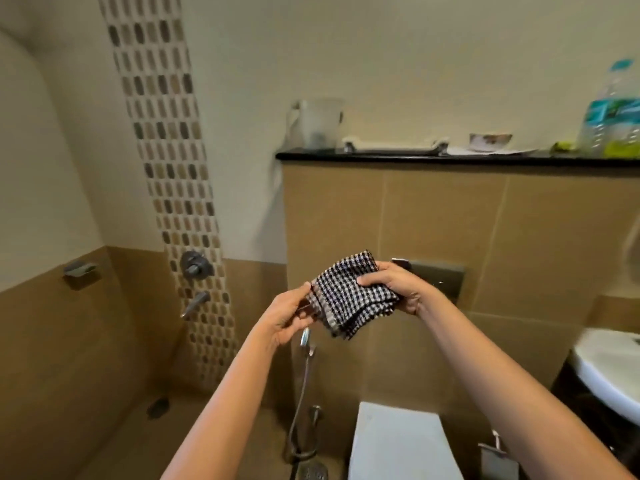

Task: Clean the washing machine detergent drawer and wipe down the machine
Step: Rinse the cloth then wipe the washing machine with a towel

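Observation:
A black-and-white checked cloth [349,294], folded over, is held up in front of me at chest height. My left hand [289,315] pinches its left edge. My right hand [398,285] grips its right side, with the thumb on top of the fabric. Both arms reach forward over the toilet. No washing machine and no detergent drawer are in view.
A black ledge [450,158] on the tiled half wall carries a clear jug [320,123], a small bowl [490,142] and a water bottle [613,112]. Below are a white toilet lid [398,441], a hand spray hose [304,375], wall taps [195,265] and a white basin [609,368] at right.

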### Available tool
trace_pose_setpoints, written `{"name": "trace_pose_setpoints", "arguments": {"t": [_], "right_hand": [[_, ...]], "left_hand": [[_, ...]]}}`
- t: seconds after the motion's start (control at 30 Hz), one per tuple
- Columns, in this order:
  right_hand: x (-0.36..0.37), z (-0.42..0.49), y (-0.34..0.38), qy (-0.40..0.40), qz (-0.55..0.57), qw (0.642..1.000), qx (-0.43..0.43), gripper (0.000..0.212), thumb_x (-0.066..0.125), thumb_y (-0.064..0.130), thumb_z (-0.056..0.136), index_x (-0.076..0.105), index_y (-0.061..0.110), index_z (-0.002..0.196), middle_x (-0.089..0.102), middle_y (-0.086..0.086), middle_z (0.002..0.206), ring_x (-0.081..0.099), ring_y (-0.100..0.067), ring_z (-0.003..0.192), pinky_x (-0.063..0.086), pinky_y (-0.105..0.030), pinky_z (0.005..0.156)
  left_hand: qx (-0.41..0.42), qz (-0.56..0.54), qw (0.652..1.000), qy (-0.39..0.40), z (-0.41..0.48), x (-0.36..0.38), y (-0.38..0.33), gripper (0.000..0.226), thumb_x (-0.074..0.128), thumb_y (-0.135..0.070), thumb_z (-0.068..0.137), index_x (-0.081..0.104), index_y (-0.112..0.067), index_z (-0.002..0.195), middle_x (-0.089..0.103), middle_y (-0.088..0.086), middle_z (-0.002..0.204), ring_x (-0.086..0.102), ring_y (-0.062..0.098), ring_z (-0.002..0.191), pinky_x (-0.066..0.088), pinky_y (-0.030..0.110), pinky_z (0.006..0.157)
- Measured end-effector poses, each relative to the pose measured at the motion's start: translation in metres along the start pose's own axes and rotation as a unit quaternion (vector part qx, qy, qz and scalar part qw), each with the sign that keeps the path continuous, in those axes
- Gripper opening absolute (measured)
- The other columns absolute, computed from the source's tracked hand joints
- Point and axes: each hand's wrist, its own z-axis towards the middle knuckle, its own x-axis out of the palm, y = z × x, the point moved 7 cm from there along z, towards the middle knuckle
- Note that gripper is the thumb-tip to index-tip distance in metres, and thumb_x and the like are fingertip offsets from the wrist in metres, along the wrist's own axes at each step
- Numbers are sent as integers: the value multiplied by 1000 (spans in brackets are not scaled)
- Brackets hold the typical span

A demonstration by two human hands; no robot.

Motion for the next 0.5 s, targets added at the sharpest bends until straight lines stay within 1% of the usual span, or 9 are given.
{"name": "trace_pose_setpoints", "arguments": {"t": [0.03, 0.07, 0.1, 0.17, 0.23, 0.3, 0.33, 0.4, 0.5], "right_hand": [[-14, 2, 20, -9, -8, 1000, -13, 30, 63, -1, 83, 60, 0, 113, 72, -16, 96, 71, -25, 81, 59, -33, 73], [-29, 4, 42, -21, -8, 999, -29, 27, 61, 0, 85, 60, 0, 112, 72, -15, 94, 71, -23, 77, 59, -31, 69], [-41, 5, 64, -30, 1, 999, -45, 23, 59, 0, 87, 60, 1, 109, 71, -14, 92, 70, -22, 75, 59, -30, 65], [-66, 9, 109, -41, 41, 995, -79, 18, 56, 0, 88, 58, 1, 106, 69, -13, 93, 69, -21, 76, 59, -29, 67], [-87, 17, 150, -54, 87, 990, -96, 18, 56, 1, 89, 56, -1, 106, 67, -13, 95, 67, -20, 81, 57, -30, 77], [-109, 30, 190, -78, 119, 984, -104, 10, 55, 1, 91, 55, -2, 100, 65, -13, 91, 65, -19, 80, 54, -30, 82], [-118, 36, 210, -87, 129, 982, -110, 7, 54, 2, 92, 55, -1, 98, 65, -13, 90, 64, -20, 79, 54, -31, 82], [-133, 49, 247, -107, 146, 976, -122, 4, 52, 2, 93, 54, 0, 95, 63, -14, 89, 63, -21, 78, 56, -32, 78], [-156, 74, 290, -146, 152, 969, -126, 14, 46, 3, 96, 54, 0, 84, 60, -12, 80, 59, -18, 70, 55, -25, 64]], "left_hand": [[-3, -20, 1000, 10, 12, 16, -3, 23, 53, -25, 99, 63, -5, 95, 69, 7, 73, 66, 12, 58, 55, 34, 75], [-3, -31, 999, 20, 25, 35, -9, 28, 50, -31, 100, 59, -10, 84, 63, 2, 60, 58, 9, 48, 54, 34, 76], [2, -39, 999, 23, 37, 50, -13, 31, 47, -34, 100, 54, -14, 77, 55, -2, 55, 51, 7, 43, 54, 31, 72], [8, -40, 999, 21, 61, 77, -22, 31, 47, -35, 100, 52, -17, 74, 52, -1, 66, 48, 9, 55, 49, 26, 63], [11, -22, 1000, 6, 79, 91, -27, 22, 51, -27, 99, 58, -15, 83, 62, 2, 82, 58, 13, 73, 49, 27, 69], [18, -4, 1000, -12, 98, 102, -32, 11, 56, -21, 97, 63, -13, 97, 71, 3, 91, 65, 14, 85, 52, 28, 73], [20, 5, 1000, -17, 106, 108, -35, 10, 58, -20, 96, 64, -13, 101, 72, 3, 93, 66, 14, 87, 53, 28, 72], [26, 19, 999, -27, 123, 117, -43, 10, 59, -19, 95, 65, -13, 102, 72, 2, 93, 66, 12, 84, 53, 27, 72], [34, 34, 998, -34, 147, 127, -51, 8, 61, -19, 94, 67, -14, 97, 73, 0, 88, 65, 10, 80, 54, 26, 72]]}}
